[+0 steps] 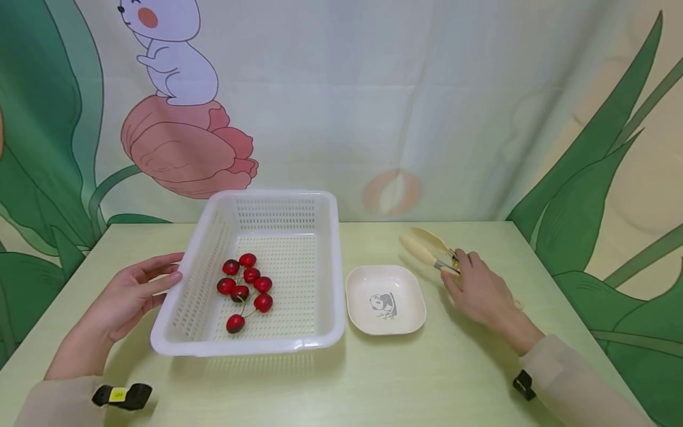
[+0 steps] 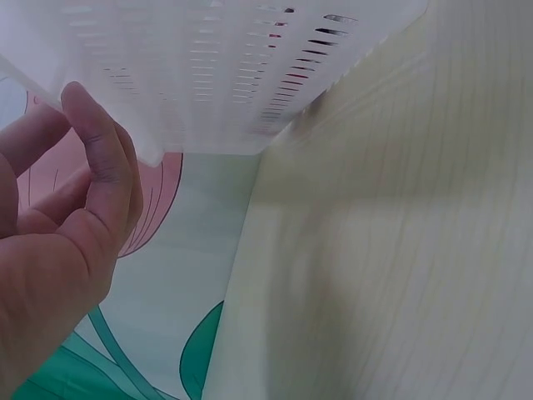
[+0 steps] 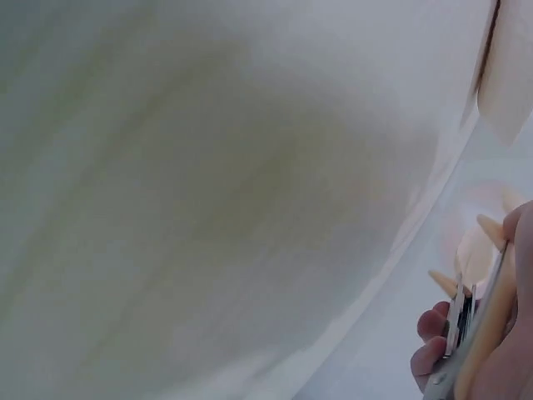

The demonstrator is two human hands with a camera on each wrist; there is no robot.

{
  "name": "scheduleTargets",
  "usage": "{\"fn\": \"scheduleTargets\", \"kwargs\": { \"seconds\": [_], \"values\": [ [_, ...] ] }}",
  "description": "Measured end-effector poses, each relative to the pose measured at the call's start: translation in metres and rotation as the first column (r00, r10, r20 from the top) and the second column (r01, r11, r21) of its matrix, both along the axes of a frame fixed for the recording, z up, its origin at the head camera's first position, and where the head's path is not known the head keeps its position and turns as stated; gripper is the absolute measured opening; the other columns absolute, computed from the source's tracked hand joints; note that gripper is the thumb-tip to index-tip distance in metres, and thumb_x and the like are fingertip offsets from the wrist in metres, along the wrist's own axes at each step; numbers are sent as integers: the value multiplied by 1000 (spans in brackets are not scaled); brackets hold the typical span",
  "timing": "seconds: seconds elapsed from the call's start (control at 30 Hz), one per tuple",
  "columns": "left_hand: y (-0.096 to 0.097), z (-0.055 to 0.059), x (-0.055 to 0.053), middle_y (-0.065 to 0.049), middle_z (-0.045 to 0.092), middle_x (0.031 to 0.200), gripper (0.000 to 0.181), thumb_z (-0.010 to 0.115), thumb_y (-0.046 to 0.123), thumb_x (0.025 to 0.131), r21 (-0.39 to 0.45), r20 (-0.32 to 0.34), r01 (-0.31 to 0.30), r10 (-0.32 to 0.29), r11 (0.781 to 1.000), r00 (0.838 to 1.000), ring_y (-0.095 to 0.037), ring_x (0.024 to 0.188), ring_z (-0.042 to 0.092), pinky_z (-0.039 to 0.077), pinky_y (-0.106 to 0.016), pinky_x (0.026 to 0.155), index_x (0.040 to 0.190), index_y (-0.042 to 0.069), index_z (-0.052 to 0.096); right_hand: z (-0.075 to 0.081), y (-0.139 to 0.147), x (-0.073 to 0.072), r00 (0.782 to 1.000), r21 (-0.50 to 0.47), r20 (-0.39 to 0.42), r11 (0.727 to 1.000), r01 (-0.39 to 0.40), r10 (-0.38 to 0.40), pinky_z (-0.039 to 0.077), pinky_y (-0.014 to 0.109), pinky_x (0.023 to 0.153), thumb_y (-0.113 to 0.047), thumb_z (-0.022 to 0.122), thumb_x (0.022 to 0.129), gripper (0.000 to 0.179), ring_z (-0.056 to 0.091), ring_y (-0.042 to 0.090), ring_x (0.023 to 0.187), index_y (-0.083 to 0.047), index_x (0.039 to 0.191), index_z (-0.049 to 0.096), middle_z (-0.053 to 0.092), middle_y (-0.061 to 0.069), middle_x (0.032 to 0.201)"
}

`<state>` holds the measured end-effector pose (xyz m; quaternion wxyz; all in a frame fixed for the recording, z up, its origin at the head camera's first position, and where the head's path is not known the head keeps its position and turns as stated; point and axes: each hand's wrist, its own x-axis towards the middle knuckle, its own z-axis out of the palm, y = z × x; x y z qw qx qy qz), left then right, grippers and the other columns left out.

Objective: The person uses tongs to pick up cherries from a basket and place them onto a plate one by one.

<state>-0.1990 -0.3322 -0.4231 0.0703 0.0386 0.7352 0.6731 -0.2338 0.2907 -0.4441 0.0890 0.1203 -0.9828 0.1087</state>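
Note:
A white perforated plastic basket (image 1: 331, 267) stands on the left half of the table, with several dark red cherries (image 1: 251, 275) lying inside, some with stems. At its left rim is my left hand (image 1: 130, 290), thumb against the edge and fingers partly hidden by it. In the left wrist view this hand (image 2: 75, 208) shows bent fingers at the rim, beside the slotted wall. My right hand (image 1: 480, 290) grips a pair of tongs (image 1: 418, 249) from above, their cream tips pointing to the back left. Metal arms of the tongs (image 3: 487, 333) show between the fingers in the right wrist view.
A small white square dish (image 1: 411, 311) with a panda print sits between the basket and the right hand. Behind the pale wood-grain table (image 1: 384, 379) hangs a printed curtain (image 1: 331, 107). Both sleeves carry black wrist straps.

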Motion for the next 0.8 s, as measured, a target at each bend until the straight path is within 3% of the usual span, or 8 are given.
{"fn": "scheduleTargets", "kwargs": {
  "seconds": [0.23,0.47,0.6,0.8],
  "values": [
    [1,0,2,8,58,126,50,66,18,102,-24,15,-10,10,1000,1000,-9,104,64,57,-25,86,149,15,50,6,1,-2,999,9,-24,1000,25,-24,52,48,66,-44,50,101,64,57,33,88,7,141,47,57,24,116],
    [1,0,2,7,57,127,52,65,19,103,-38,8,-10,10,999,1000,-9,104,64,57,-25,86,151,13,47,8,1,-5,995,2,-101,1000,-25,25,52,48,62,-51,55,99,64,58,31,82,5,128,53,60,19,108],
    [2,1,3,8,57,128,54,65,19,103,-49,-2,-10,10,999,1000,-9,105,64,56,-25,86,153,12,46,12,-1,-8,984,23,-167,998,-57,60,50,44,57,-52,57,96,60,58,29,79,2,122,55,61,16,104],
    [2,1,3,7,57,127,54,65,18,103,-46,-7,-6,6,999,1000,-9,104,65,57,-25,86,153,10,45,18,-6,-15,962,92,-248,992,-91,112,42,43,63,-50,55,93,55,56,33,87,-2,121,53,58,14,102]
  ]
}}
